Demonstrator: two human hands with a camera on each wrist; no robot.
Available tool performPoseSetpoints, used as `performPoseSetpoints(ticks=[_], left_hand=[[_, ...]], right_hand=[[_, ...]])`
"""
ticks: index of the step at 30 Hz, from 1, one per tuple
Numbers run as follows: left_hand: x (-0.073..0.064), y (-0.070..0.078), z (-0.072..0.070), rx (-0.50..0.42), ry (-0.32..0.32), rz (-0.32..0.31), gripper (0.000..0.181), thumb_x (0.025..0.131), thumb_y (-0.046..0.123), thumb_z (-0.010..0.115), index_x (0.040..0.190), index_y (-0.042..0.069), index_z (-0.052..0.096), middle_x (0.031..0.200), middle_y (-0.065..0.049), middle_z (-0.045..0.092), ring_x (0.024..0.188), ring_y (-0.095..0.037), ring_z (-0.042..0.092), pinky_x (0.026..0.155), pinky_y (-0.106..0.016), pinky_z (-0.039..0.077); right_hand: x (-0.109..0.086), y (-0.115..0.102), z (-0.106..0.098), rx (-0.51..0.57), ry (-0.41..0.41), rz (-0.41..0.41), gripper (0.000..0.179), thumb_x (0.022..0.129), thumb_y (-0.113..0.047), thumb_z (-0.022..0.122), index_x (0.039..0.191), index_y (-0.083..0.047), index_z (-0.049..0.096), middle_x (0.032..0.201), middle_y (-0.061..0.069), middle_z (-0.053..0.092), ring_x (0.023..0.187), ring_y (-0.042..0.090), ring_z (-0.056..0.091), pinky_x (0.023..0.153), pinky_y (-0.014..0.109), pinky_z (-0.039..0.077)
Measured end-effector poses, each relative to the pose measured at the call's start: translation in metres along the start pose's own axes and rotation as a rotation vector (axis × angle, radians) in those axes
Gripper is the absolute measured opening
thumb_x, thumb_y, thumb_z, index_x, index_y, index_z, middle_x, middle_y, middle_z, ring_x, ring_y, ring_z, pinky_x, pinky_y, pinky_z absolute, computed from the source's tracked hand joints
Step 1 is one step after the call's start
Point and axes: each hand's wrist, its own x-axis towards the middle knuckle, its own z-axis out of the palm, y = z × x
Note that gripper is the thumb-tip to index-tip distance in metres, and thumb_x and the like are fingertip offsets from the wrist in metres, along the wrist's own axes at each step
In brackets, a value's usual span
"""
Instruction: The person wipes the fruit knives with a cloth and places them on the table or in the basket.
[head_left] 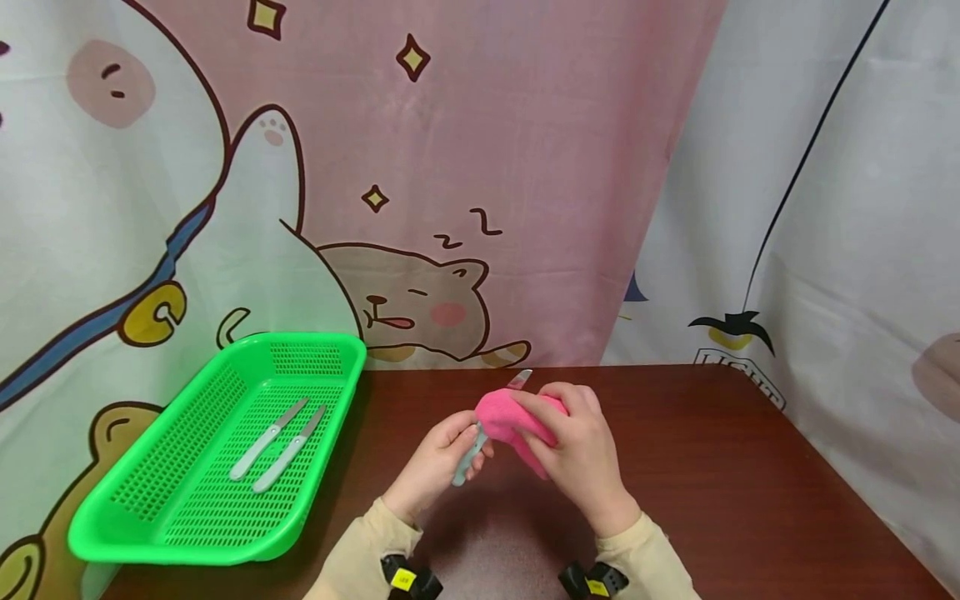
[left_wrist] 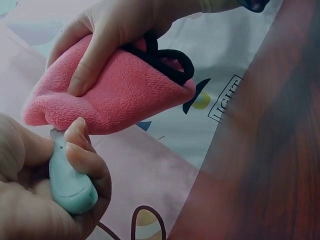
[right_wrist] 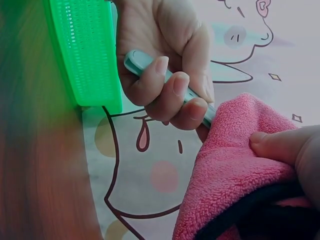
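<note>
My left hand (head_left: 438,458) grips a knife by its pale green handle (left_wrist: 72,182), fingers curled round it. The blade tip (head_left: 521,378) pokes out beyond a pink cloth (head_left: 504,414) with dark edging. In the head view my right hand (head_left: 581,446) holds that cloth folded around the blade, its thumb (left_wrist: 85,75) pressed on the fabric in the left wrist view. Most of the blade is hidden under the cloth. Right where the handle ends, the cloth meets the left fingertips (right_wrist: 192,107).
A green plastic basket (head_left: 97,533) stands on the left of the brown table (head_left: 750,483). Inside it lie two knives, one knife (head_left: 266,440) beside another knife (head_left: 291,450), both with pale handles. A printed curtain (head_left: 540,167) hangs behind the table.
</note>
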Motion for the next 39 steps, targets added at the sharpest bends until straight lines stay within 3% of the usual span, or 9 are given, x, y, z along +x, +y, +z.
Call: performPoseSetpoints(ticks=[4,14,21,39], left_hand=[[0.000,-0.001,0.001,0.015,-0.003,0.021,0.023,0.105,0.011,0.048,0.118,-0.008,0.053,0.089,-0.025,0.057,0.064,-0.012,0.052,0.058,-0.020,0.047],[0.000,-0.002,0.002,0.010,-0.033,0.000,0.024,0.105,0.011,0.048,0.121,-0.006,0.055,0.087,-0.016,0.058,0.065,-0.012,0.051,0.057,-0.021,0.046],[-0.001,-0.001,0.003,0.026,-0.034,-0.024,0.022,0.105,0.013,0.049,0.119,-0.002,0.057,0.085,-0.009,0.059,0.063,-0.013,0.051,0.056,-0.022,0.046],[0.001,-0.003,0.001,0.017,-0.044,-0.021,0.023,0.105,0.013,0.048,0.119,-0.003,0.058,0.084,-0.009,0.058,0.063,-0.013,0.051,0.056,-0.023,0.046]], right_hand=[[-0.001,0.004,0.001,-0.022,0.009,0.008,0.052,0.065,-0.017,0.093,0.113,-0.014,0.074,0.099,0.010,0.060,0.092,0.030,0.052,0.068,0.040,0.048],[0.000,0.016,-0.006,-0.074,0.054,0.066,0.053,0.064,-0.010,0.094,0.113,-0.014,0.074,0.099,0.011,0.060,0.092,0.031,0.051,0.065,0.039,0.050],[0.000,0.026,-0.011,-0.075,0.080,0.101,0.050,0.066,-0.008,0.092,0.113,-0.013,0.074,0.097,0.010,0.059,0.089,0.030,0.050,0.065,0.040,0.046],[-0.002,0.042,-0.019,-0.094,0.101,0.150,0.049,0.068,-0.009,0.091,0.114,-0.013,0.074,0.099,0.012,0.060,0.091,0.032,0.051,0.068,0.042,0.045]])
